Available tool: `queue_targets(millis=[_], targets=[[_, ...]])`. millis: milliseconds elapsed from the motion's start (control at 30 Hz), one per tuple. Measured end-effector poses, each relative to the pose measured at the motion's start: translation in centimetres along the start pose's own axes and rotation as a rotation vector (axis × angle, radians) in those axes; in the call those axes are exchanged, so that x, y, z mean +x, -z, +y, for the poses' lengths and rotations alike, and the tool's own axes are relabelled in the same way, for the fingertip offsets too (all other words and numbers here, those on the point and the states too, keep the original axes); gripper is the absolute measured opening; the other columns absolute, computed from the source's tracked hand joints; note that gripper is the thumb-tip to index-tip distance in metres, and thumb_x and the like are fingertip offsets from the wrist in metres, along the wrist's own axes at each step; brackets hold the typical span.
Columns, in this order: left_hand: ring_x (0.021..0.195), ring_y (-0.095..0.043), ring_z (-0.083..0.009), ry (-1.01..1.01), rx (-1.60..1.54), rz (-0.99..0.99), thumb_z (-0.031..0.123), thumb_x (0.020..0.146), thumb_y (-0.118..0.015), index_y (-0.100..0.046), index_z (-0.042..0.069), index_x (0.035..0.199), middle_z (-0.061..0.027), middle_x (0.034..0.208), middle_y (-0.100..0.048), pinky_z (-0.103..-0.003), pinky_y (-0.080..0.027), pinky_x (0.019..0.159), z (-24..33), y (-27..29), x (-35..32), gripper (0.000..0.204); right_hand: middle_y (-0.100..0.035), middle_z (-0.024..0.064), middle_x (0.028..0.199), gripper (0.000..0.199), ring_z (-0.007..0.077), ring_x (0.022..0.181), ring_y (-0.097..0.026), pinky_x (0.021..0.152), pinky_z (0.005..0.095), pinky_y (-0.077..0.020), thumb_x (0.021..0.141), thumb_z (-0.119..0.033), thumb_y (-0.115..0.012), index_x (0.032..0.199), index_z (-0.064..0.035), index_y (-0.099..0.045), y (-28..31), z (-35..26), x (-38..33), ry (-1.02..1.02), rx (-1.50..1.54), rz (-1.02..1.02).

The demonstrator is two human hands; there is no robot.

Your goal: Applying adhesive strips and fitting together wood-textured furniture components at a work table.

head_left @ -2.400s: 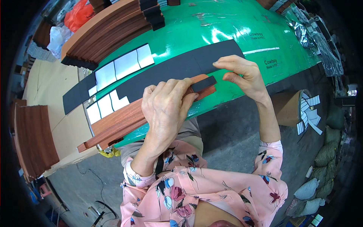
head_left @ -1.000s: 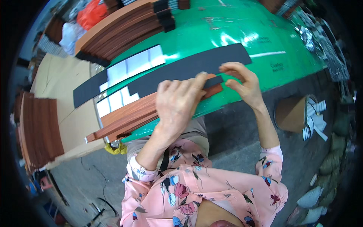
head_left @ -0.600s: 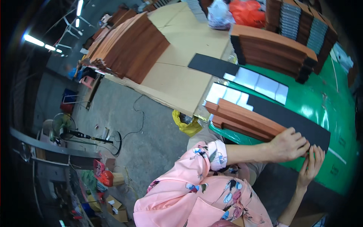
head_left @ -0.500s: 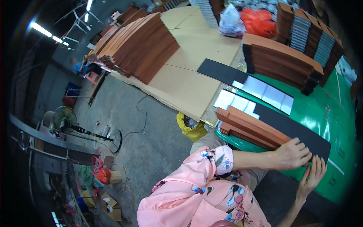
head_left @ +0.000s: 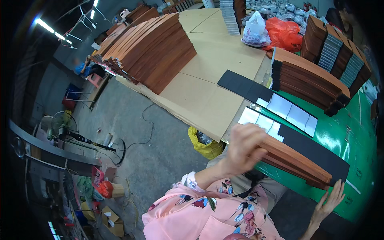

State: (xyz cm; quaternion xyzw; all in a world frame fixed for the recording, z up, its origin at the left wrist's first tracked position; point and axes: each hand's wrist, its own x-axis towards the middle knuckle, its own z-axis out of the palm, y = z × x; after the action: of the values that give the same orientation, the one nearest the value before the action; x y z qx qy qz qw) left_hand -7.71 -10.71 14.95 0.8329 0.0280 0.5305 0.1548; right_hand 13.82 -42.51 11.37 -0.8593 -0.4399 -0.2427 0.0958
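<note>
Wooden slat stack gripped at near end by left hand; right hand open, fingers spread, touching green table edge below stack.

Just one view here, a fisheye cam on the person's head, tilted down and off to their left of the green table. It sits close above the pink sleeve, with the table running up the right side and grey floor left of it. Edges curve hard near the rim.
</note>
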Motion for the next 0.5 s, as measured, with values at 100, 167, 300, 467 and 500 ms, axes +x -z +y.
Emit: queue_targets(millis=[100, 167, 300, 467, 500], targets=[[0.099, -0.054, -0.0322, 0.334, -0.065, 0.007, 0.029, 0.085, -0.062, -0.049, 0.003, 0.123, -0.0142, 0.115, -0.056, -0.042, -0.037, 0.091, -2.4, 1.4, -2.7, 0.048, -0.043, 0.0073, 0.140, 0.049, 0.0297, 0.134, -0.033, 0.109, 0.0546, -0.0185, 0.089, 0.002, -0.041, 0.137, -0.0078, -0.041, -0.2, -0.7, 0.4, 0.052, -0.179, -0.106], [0.098, -0.055, -0.0341, 0.406, -0.284, -0.255, 0.028, 0.087, -0.061, -0.040, 0.002, 0.132, -0.0165, 0.114, -0.056, -0.041, -0.040, 0.090, -2.8, 1.0, -4.1, 0.055, -0.043, 0.0071, 0.140, 0.049, 0.0295, 0.134, -0.033, 0.109, 0.0552, -0.0179, 0.089, 0.003, -0.040, 0.137, -0.0078, -0.041, -0.9, -0.6, 0.1, 0.030, -0.115, -0.081], [0.096, -0.058, -0.0299, 0.523, -0.492, -0.232, 0.007, 0.083, -0.063, -0.035, 0.004, 0.137, -0.0135, 0.114, -0.058, -0.035, -0.047, 0.081, -3.0, 0.1, -4.8, 0.061, -0.045, 0.0096, 0.138, 0.048, 0.0322, 0.131, -0.038, 0.106, 0.0527, -0.0227, 0.087, -0.008, -0.051, 0.135, -0.0069, -0.043, 0.9, -1.9, 0.9, -0.005, -0.063, -0.030], [0.103, -0.059, -0.0293, 0.632, -0.599, -0.332, 0.003, 0.083, -0.061, -0.045, 0.002, 0.127, -0.0141, 0.117, -0.058, -0.035, -0.047, 0.087, -3.8, 1.6, -5.0, 0.047, -0.045, 0.0117, 0.139, 0.052, 0.0333, 0.131, -0.038, 0.105, 0.0546, -0.0219, 0.084, -0.014, -0.058, 0.134, -0.0070, -0.046, 0.3, -3.0, 0.9, 0.009, -0.114, 0.013], [0.099, -0.060, -0.0298, 0.564, -0.565, -0.323, 0.005, 0.083, -0.062, -0.047, 0.002, 0.125, -0.0142, 0.114, -0.059, -0.036, -0.047, 0.084, -4.0, 1.5, -5.2, 0.045, -0.035, 0.0083, 0.146, 0.067, 0.0286, 0.136, -0.030, 0.108, 0.0523, -0.0194, 0.077, -0.013, -0.061, 0.140, -0.0110, -0.039, -0.5, -2.8, 0.1, -0.060, -0.061, -0.067]])
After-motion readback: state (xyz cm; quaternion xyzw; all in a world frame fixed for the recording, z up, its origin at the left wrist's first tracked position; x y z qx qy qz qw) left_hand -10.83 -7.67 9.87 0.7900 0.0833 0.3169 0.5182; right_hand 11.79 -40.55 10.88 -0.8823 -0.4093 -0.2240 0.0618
